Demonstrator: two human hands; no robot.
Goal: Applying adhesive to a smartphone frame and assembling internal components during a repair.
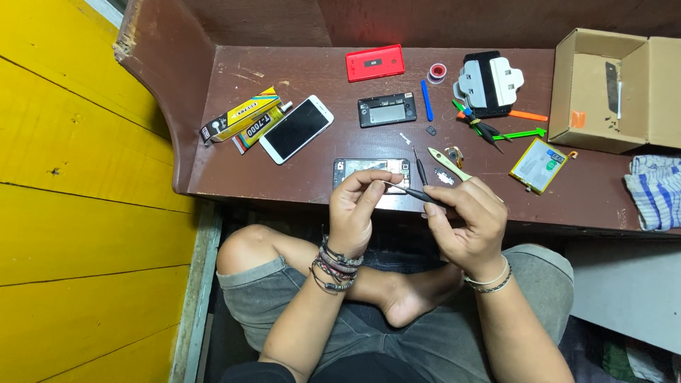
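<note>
Pinching a small part, left hand (358,206) meets right hand (468,220) gripping black tweezers (415,191).

Yellow plank wall (64,177) at left — dark reddish-brown wooden bench (298,78) with raised back, scuffed top.

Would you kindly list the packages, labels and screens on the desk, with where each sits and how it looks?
Glue box: far left, long, yellow and black.
Glue tube: beside the box, yellow and red.
White phone: right of the tube, dark screen up.
Battery: right side, flat, yellow-edged with a white label.
Carton: far right, open brown cardboard.
Red cover: at the back, small dark label.
</note>
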